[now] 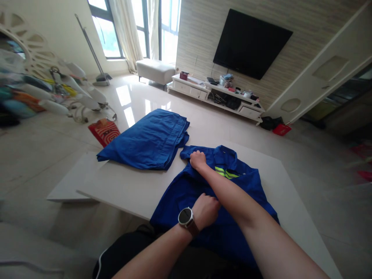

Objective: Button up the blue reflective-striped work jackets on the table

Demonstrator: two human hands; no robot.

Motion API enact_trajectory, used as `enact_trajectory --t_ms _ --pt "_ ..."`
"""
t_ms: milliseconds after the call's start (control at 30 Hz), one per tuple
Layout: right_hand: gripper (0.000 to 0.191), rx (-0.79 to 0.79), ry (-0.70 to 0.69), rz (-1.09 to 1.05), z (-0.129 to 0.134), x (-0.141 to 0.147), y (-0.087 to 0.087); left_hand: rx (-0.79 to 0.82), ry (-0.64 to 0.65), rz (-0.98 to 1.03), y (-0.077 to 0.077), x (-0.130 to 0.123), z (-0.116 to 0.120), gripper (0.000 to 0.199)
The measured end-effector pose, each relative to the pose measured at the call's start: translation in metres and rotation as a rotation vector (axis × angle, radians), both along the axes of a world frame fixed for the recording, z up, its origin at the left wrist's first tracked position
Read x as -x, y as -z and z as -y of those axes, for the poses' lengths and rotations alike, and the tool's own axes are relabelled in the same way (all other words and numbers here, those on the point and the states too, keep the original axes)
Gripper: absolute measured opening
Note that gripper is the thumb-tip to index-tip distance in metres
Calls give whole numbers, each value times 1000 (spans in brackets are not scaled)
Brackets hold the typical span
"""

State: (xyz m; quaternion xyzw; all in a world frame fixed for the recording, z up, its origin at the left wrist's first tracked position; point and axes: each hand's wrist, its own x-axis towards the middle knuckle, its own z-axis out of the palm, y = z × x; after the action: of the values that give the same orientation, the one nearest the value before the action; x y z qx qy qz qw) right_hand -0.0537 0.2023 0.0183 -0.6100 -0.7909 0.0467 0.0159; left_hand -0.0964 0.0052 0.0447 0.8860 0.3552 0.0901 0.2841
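Observation:
A blue work jacket [186,190] with yellow-green reflective stripes lies spread on the white table [124,190], its collar toward the far side. My right hand [198,159] reaches across to the jacket's upper left part, fingers closed on the cloth there. Nearer to me, my left hand [206,211], with a round watch [185,216] on the wrist, is curled against the front of the jacket beneath my right forearm. Its fingertips are partly hidden, but it appears to pinch the fabric. Left of the jacket, folded blue trousers [145,141] rest on the table.
A red patterned bag [104,132] shows behind the trousers. Past the table stand a low white TV cabinet [192,90] with small items and a white bench [155,71]. A television [252,43] hangs on the wall. Blurred clutter [66,89] fills the left side.

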Motion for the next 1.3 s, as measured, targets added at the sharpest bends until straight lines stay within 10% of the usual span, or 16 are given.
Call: enact_trajectory --t_ms 100,200,333,467,667,867,1100,1300 --pt "33 -118 96 -186 -14 -23 -28 -35 -126 -6 4 9 -8 19" --pt "43 -490 291 -931 2 -77 -61 27 -268 45 6 14 -12 21" --pt "44 -650 601 -1714 105 -169 -61 156 -381 67 3 15 -19 25" --pt "29 -428 920 -1958 239 -255 -8 32 -454 -44 3 24 -31 30" --pt "19 -162 1297 -1832 323 -329 50 -30 -542 -259 30 55 -51 45" --pt "32 -94 1254 -1800 332 -323 40 -27 -551 -318 59 60 -62 45" --pt "24 -81 1175 -1817 351 -310 15 -70 -682 -228 55 68 -80 36" --pt "28 89 1098 -1057 379 -323 37 -55 -873 -281 49 85 -90 38"
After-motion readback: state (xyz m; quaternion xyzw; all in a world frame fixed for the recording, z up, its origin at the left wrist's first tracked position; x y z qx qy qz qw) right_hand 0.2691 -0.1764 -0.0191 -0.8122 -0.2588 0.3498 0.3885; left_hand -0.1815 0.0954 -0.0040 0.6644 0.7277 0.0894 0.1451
